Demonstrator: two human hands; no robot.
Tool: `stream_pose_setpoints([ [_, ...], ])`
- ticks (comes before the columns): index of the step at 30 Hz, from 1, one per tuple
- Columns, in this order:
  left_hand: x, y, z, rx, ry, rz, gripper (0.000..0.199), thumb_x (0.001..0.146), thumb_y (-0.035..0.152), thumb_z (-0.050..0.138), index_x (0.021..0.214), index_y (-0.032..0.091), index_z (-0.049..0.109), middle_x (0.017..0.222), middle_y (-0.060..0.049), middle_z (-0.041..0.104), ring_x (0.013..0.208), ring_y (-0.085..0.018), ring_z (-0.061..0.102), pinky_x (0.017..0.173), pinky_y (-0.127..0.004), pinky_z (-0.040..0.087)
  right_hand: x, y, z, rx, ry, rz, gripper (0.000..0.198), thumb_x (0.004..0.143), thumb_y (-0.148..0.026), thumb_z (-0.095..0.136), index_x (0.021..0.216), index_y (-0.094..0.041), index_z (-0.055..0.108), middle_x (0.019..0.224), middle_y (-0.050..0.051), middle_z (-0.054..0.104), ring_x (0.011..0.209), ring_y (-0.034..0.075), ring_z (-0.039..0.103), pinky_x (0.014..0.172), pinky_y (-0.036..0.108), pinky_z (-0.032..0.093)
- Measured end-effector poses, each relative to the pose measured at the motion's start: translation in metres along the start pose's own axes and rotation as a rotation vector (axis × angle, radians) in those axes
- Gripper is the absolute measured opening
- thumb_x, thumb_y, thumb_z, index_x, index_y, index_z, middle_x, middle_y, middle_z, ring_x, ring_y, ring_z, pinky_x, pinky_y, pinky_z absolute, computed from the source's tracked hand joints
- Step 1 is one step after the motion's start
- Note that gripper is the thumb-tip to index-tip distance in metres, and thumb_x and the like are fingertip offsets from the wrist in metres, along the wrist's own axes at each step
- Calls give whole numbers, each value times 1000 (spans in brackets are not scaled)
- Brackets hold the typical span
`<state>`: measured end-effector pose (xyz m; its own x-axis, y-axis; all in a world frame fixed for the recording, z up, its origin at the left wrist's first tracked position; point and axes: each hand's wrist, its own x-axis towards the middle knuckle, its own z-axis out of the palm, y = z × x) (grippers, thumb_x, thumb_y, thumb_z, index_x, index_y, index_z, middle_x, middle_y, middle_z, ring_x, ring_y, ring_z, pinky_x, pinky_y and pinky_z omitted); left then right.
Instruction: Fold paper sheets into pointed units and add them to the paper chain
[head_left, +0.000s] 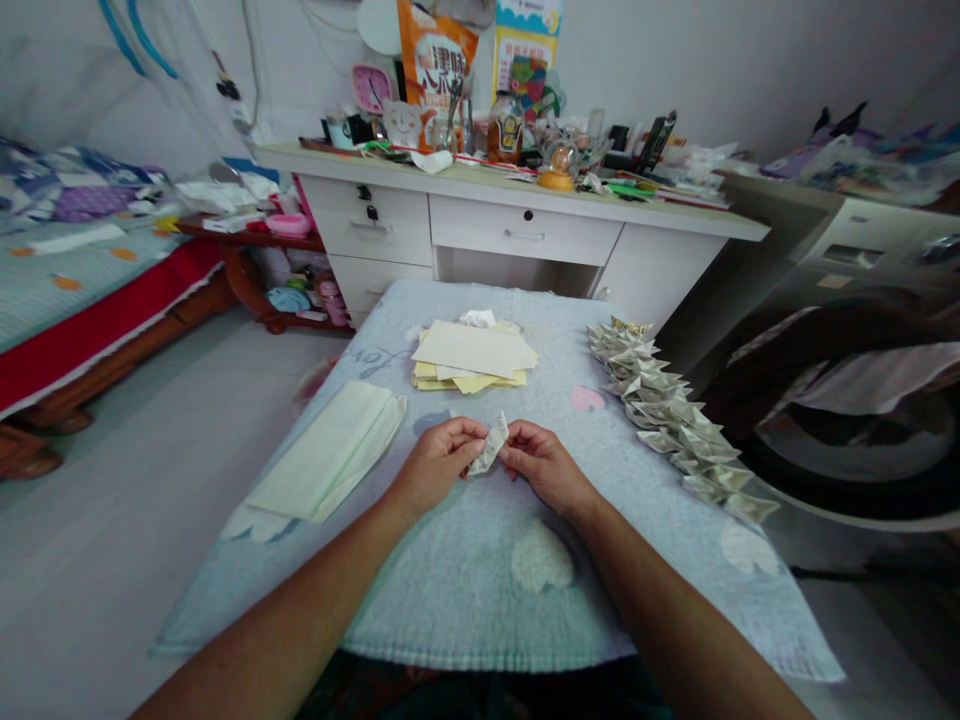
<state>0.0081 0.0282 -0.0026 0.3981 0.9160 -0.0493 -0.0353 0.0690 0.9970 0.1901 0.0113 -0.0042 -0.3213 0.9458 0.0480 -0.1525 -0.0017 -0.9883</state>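
A small folded piece of printed paper [489,446] is held up between my two hands, over the middle of the cloth-covered table [465,560]. My left hand [439,458] pinches its left edge with thumb and fingers. On the other side, my right hand [549,466] grips the right edge the same way. Beyond my hands lies a stack of cream and yellow paper sheets [472,350]. Pale green folded sheets [330,450] rest to the left. Along the right side, several folded paper pieces with pointed tips [660,400] stand in a long cluster.
A white desk [525,232] crowded with a snack bag [435,75], a jar [505,128] and a pink clock [372,88] stands behind the table. To the right is a washing machine [862,250] with dark cloth at its door. A bed [82,290] is at the left.
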Motion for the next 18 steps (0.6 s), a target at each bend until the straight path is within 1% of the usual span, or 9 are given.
stream_pose_setpoints([
  [5,-1,0,1,-23,-11,5,24,80,35,64,91,15,55,63,3,61,51,-8,49,49,-19,35,0,3,-1,24,-9,-7,21,77,-35,71,81,-18,60,64,-4,52,55,8,44,51,20,37],
  [10,-2,2,3,-7,-38,0,23,79,33,64,89,16,53,61,4,60,52,-8,50,51,-19,37,-1,0,1,-3,-4,5,22,76,-35,71,77,-17,58,62,-4,51,53,7,44,50,19,38],
  [12,-1,3,3,-6,-51,-3,22,79,32,64,87,16,52,63,4,60,54,-8,51,52,-19,38,-1,0,2,-10,18,10,24,75,-35,72,78,-18,56,62,-5,51,52,7,43,48,18,38],
  [15,0,3,2,-10,-55,6,23,77,31,67,84,16,52,66,4,60,56,-8,52,54,-19,38,0,2,4,23,87,10,29,72,-33,75,81,-20,50,62,-7,53,49,6,44,44,17,37],
  [18,1,3,2,-27,-61,30,25,73,29,70,83,16,52,69,4,59,57,-7,52,56,-19,39,0,2,3,27,113,29,30,71,-32,75,77,-20,48,61,-6,56,47,7,47,43,18,37],
])
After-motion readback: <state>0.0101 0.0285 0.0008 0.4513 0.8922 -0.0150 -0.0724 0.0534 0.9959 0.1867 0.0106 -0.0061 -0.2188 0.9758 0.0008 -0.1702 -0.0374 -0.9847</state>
